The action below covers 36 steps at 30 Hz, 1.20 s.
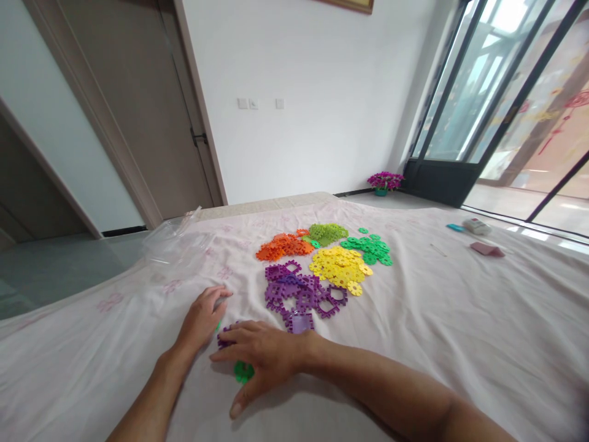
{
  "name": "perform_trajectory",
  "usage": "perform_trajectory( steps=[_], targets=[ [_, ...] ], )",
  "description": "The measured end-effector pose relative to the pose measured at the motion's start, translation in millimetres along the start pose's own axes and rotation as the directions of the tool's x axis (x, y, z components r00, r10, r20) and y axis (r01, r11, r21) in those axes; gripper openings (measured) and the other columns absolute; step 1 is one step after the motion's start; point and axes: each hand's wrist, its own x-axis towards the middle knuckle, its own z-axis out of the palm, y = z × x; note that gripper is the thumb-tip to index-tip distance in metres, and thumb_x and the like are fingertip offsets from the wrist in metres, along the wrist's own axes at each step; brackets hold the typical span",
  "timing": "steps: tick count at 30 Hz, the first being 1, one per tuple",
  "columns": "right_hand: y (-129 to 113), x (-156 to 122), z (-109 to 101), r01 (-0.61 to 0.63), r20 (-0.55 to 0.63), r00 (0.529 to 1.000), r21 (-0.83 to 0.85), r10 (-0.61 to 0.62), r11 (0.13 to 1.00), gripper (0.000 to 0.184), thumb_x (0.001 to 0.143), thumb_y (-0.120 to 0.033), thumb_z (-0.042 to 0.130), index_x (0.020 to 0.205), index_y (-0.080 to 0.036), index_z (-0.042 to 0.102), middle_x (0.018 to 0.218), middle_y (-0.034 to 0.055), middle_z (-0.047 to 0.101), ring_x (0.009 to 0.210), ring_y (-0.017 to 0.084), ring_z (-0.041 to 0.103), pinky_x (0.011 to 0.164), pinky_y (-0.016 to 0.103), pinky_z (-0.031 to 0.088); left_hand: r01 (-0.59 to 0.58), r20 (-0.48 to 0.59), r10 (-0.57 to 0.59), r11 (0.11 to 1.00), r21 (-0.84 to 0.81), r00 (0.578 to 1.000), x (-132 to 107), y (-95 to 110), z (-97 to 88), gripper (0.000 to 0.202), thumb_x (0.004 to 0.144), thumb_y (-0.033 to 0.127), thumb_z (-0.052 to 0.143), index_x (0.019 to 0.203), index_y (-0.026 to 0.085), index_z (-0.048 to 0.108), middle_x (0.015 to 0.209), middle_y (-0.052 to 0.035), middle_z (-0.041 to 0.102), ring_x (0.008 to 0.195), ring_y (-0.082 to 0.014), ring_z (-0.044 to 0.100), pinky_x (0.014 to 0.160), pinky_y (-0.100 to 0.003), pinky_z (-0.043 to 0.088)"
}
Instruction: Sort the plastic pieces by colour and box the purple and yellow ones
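Observation:
My right hand (265, 351) is spread low over the cloth, its thumb well apart from the fingers. Under it a green notched disc (243, 372) shows between thumb and fingers, and a purple toothed piece (225, 339) pokes out past the fingertips. My left hand (203, 316) rests on the cloth just left of it, fingers loosely bent and apart, nothing visible in them. A bit of green (218, 326) shows beside its palm, mostly hidden. Beyond the right wrist lies a heap of purple square toothed pieces (306, 291).
Behind the purple heap are piles of yellow discs (338, 265), orange pieces (283, 245), lime-green pieces (327, 233) and green discs (370, 248). A clear plastic bag (177, 239) lies at the left edge. Small items, including a dull red piece (486, 249), lie at right.

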Motion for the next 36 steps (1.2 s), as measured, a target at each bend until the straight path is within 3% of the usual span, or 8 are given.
perform_trajectory(
  steps=[5, 10, 20, 36],
  targets=[
    [4, -2, 8, 0.047, -0.041, 0.997, -0.250, -0.059, 0.967, 0.051, 0.092, -0.051, 0.058, 0.133, -0.022, 0.056, 0.148, 0.0109, 0.045, 0.136, 0.025, 0.040, 0.111, 0.040, 0.033, 0.003, -0.010, -0.003, 1.000, -0.001, 1.000, 0, 3, -0.5, 0.030, 0.085, 0.023, 0.044, 0.105, 0.019, 0.067, 0.118, -0.0078, 0.062, 0.119, -0.0231, 0.055, 0.108, -0.042, 0.041],
    [12, 2, 6, 0.057, -0.058, 0.995, -0.345, -0.082, 0.937, 0.036, 0.097, -0.040, 0.052, 0.127, -0.022, 0.061, 0.140, 0.0072, 0.053, 0.130, 0.021, 0.045, 0.108, 0.035, 0.036, 0.010, -0.017, -0.010, 1.000, -0.002, 1.000, 0, 4, -1.0, 0.029, 0.084, 0.023, 0.045, 0.104, 0.020, 0.067, 0.119, -0.0074, 0.062, 0.119, -0.0230, 0.056, 0.108, -0.041, 0.041],
    [16, 1, 6, 0.021, -0.084, 0.995, -0.358, -0.055, 0.934, 0.029, 0.101, -0.028, 0.044, 0.123, -0.027, 0.063, 0.138, 0.0028, 0.056, 0.129, 0.016, 0.046, 0.103, 0.031, 0.039, 0.008, -0.006, -0.008, 1.000, -0.001, 1.000, -1, 5, -1.5, 0.029, 0.085, 0.022, 0.045, 0.104, 0.020, 0.067, 0.119, -0.0076, 0.062, 0.120, -0.0225, 0.055, 0.108, -0.041, 0.041],
    [19, 0, 7, 0.038, -0.117, 0.990, -0.298, -0.076, 0.954, 0.028, 0.101, -0.029, 0.044, 0.120, -0.025, 0.065, 0.136, 0.0021, 0.058, 0.127, 0.015, 0.048, 0.105, 0.029, 0.038, 0.009, -0.017, -0.009, 1.000, -0.008, 1.000, -1, 5, -2.1, 0.028, 0.084, 0.022, 0.047, 0.103, 0.020, 0.068, 0.119, -0.0076, 0.063, 0.118, -0.0226, 0.057, 0.107, -0.041, 0.042]
  ],
)
